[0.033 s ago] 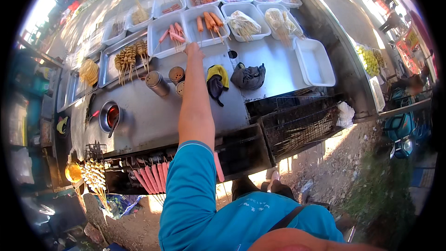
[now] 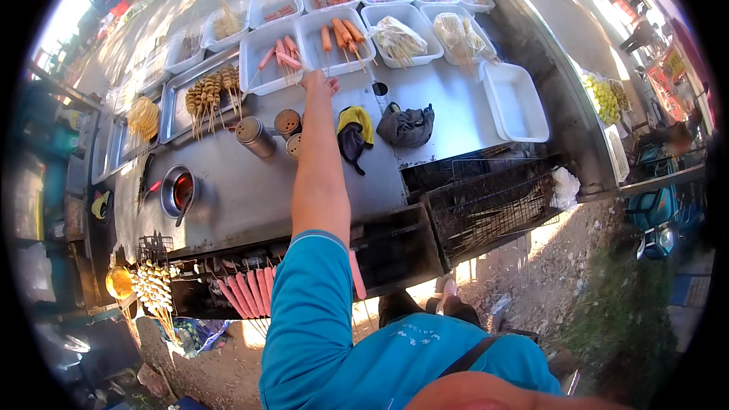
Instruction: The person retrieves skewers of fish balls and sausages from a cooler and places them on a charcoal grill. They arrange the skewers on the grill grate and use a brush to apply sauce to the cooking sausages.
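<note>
My left hand (image 2: 320,84) reaches across the metal counter to the near rims of two white trays. Its fingers are curled; what they grip, if anything, is hidden. Skewered pink sausages (image 2: 286,55) lie in the tray (image 2: 249,72) on its left, and orange-brown sausages (image 2: 346,33) on sticks fill the tray (image 2: 311,33) just beyond. Beside my forearm stand three metal shakers (image 2: 256,137) with perforated lids. To its right rest a yellow-and-black cloth (image 2: 355,135) and a dark grey bundle (image 2: 407,125). My right hand is outside the picture.
Pink sausages (image 2: 247,294) on sticks lie over the grill trough along the near edge. A bowl (image 2: 166,187) of red sauce stands at left, below a metal tray (image 2: 177,104) of spiral skewers. An empty white tray (image 2: 516,102) and a wire rack (image 2: 493,228) are at right.
My left hand has shifted very slightly, and its curled fingers show a little more beside the tray rim. The rest looks the same.
</note>
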The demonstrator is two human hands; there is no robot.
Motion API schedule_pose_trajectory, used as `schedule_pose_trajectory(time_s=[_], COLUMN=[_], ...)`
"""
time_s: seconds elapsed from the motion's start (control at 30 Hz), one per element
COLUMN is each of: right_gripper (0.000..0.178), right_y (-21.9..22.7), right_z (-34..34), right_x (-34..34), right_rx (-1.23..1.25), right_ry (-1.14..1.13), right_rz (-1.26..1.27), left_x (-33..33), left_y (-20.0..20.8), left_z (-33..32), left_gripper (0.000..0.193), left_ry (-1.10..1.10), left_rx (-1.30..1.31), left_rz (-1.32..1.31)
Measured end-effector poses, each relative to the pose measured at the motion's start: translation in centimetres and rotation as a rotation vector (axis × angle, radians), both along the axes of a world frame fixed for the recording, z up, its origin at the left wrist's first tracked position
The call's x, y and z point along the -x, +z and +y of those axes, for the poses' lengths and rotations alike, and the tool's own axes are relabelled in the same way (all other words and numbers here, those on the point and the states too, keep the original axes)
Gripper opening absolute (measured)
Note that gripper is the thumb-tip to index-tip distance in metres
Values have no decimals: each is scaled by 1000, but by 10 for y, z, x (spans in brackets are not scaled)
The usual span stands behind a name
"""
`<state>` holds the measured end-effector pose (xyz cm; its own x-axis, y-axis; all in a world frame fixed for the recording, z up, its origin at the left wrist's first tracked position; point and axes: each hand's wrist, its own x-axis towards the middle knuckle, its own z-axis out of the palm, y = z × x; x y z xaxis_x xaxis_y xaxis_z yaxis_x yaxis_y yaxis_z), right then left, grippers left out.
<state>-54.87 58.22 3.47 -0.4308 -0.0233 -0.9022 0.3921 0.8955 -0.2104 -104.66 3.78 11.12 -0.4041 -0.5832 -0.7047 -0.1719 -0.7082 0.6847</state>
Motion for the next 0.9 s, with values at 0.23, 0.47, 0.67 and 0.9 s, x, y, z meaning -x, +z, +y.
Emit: schedule_pose_trajectory(time_s=[0.23,0.47,0.67,0.9], right_gripper=[24,23,23,23], right_y=[-11,-17,-21,-26], right_z=[-15,-25,-36,-55], right_x=[20,27,26,21], right_rx=[28,40,37,37], right_ry=[-28,-69,-99,-129], right_rz=[-12,-13,-25,-35], left_x=[-47,-67,-50,6], left_y=[10,21,17,1], left_z=[-29,-142,-132,-112], left_gripper=[8,31,44,72], left_ry=[-108,-648,-711,-978], left_rx=[192,1465,1316,1335], left_rz=[339,-864,-805,-578])
